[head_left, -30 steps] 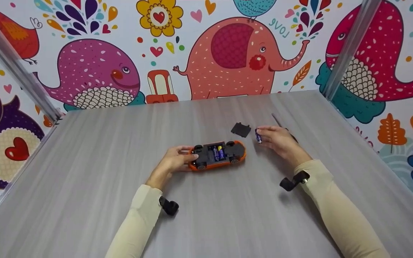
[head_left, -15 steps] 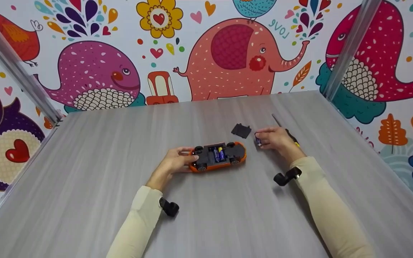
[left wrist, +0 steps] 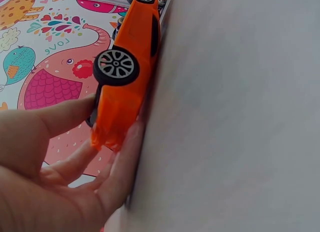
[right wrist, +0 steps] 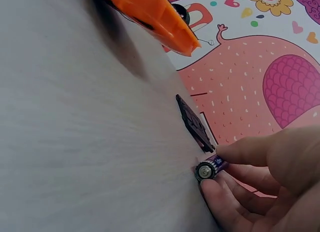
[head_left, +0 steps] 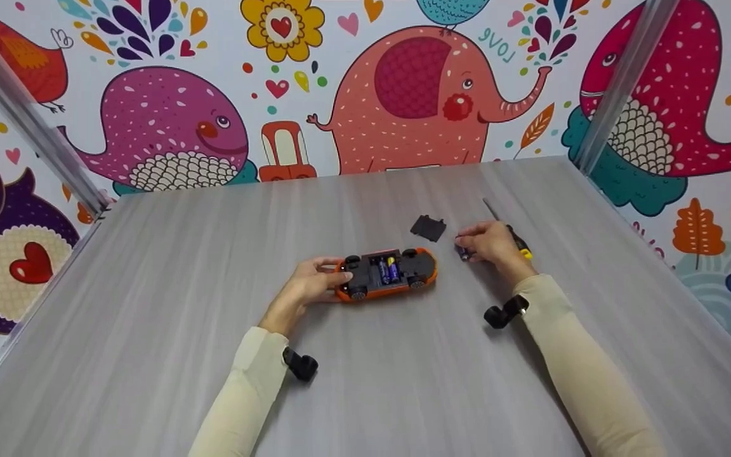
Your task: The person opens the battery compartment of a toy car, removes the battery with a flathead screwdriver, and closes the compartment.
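An orange toy car (head_left: 386,275) lies upside down on the grey table (head_left: 150,304), its battery bay open with two batteries showing. My left hand (head_left: 310,285) grips the car's rear end (left wrist: 120,107) between thumb and fingers. To the car's right, my right hand (head_left: 491,242) pinches a purple battery (right wrist: 209,168) down at the table surface; that battery (head_left: 462,252) peeks out by the fingertips. The black battery cover (head_left: 428,227) lies flat just behind, and the cover (right wrist: 195,124) is close to the fingers.
A screwdriver (head_left: 513,236) with a yellow and black handle lies behind my right hand. Patterned walls with metal posts (head_left: 619,86) close the table at the back and sides.
My right hand has dropped slightly with the battery, bringing it down to the table. The left hand and the car have stayed put.
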The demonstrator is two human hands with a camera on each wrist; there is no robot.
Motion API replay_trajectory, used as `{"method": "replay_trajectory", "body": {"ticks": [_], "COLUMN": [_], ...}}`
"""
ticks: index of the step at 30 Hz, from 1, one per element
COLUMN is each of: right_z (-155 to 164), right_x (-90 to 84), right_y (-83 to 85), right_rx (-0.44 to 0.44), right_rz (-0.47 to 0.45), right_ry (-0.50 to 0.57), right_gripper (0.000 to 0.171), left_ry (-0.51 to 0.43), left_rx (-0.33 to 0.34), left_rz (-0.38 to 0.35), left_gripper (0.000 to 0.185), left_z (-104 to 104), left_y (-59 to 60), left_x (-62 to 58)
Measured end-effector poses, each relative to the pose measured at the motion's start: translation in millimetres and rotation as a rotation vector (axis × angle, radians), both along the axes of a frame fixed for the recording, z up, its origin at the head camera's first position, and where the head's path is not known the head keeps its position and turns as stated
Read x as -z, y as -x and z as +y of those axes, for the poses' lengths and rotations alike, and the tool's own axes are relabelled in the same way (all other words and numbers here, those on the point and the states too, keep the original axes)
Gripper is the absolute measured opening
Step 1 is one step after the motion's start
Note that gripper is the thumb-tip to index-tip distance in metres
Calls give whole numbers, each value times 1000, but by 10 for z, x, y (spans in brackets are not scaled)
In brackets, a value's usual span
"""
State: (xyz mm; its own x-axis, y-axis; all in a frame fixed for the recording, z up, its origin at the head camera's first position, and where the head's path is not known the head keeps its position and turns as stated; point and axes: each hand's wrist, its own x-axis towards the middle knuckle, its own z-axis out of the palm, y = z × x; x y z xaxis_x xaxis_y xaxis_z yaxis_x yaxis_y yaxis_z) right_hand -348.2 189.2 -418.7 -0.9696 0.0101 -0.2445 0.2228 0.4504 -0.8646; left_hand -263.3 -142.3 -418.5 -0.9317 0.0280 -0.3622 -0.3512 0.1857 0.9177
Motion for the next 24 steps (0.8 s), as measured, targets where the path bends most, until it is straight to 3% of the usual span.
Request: {"method": "replay_trajectory", "body": {"ticks": [11, 16, 24], "right_z": [-34, -63, -120], "right_x": [-7, -31, -282], "right_y": [-42, -68, -154], "right_rx": [16, 22, -13], "right_rz": [48, 22, 25], "right_ry": [-79, -113, -200], "right_gripper": [32, 33, 34], "left_ry": [-10, 4, 21], "left_rx": [11, 24, 24], "left_rz": [11, 21, 32], "left_gripper": [51, 52, 50], "left_z": [-32, -44, -33], "left_y": [6, -4, -1], "left_x": [10, 23, 10]}}
